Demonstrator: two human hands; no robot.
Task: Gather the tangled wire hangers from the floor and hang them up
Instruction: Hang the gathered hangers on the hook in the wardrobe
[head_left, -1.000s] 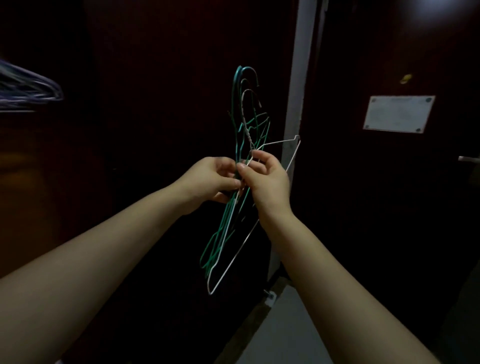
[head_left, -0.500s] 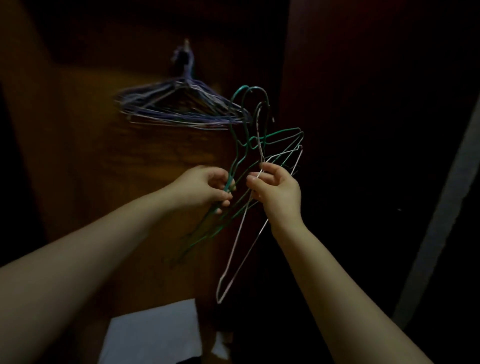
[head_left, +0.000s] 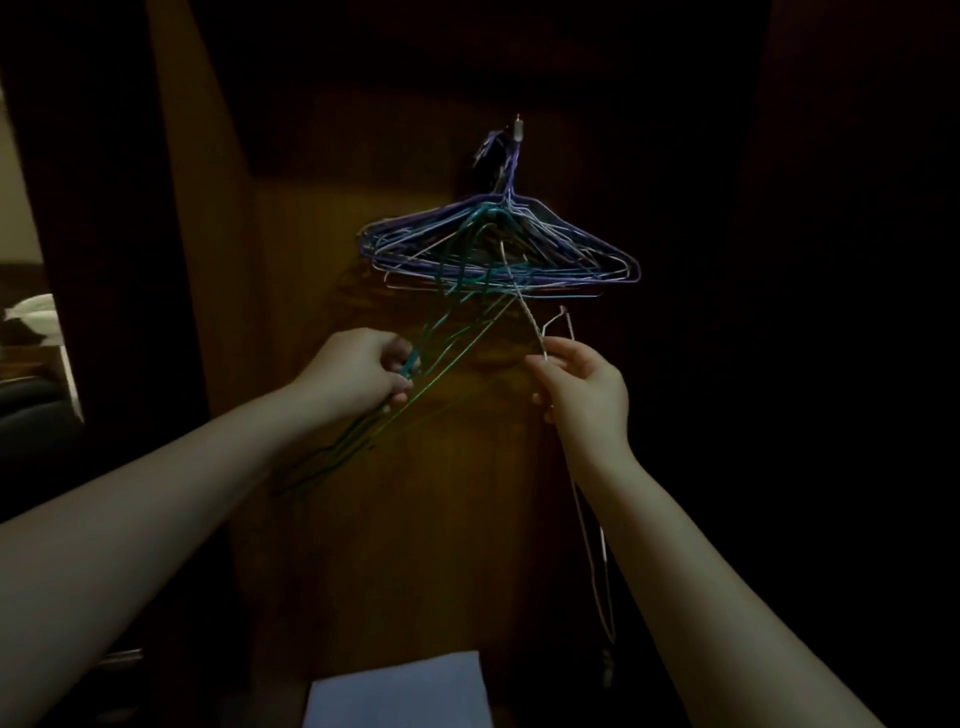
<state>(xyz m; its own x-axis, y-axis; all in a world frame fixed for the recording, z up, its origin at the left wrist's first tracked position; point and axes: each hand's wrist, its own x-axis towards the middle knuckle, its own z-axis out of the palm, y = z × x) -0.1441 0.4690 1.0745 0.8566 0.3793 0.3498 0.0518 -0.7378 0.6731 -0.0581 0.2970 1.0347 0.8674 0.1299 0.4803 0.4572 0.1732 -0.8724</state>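
A bunch of purple and white wire hangers (head_left: 582, 244) hangs from a small hook (head_left: 518, 126) on a dark wooden panel. My left hand (head_left: 358, 376) grips several green wire hangers (head_left: 452, 332), whose hooks reach up in front of the hanging bunch. My right hand (head_left: 582, 387) pinches the twisted neck of a white wire hanger (head_left: 589, 545); its hook points up toward the bunch and its body hangs down past my wrist. The two hands are apart, with the white hanger clear of the green ones lower down.
The wooden panel (head_left: 415, 519) fills the middle, with very dark surfaces on both sides. A pale sheet (head_left: 400, 691) lies at the bottom centre. At the far left a lit room shows something white (head_left: 31, 317) on furniture.
The view has swung left, so the hanging bunch now sits in the centre. My hands moved apart, the white hanger coming away from the green ones, and both sets were raised toward the bunch.
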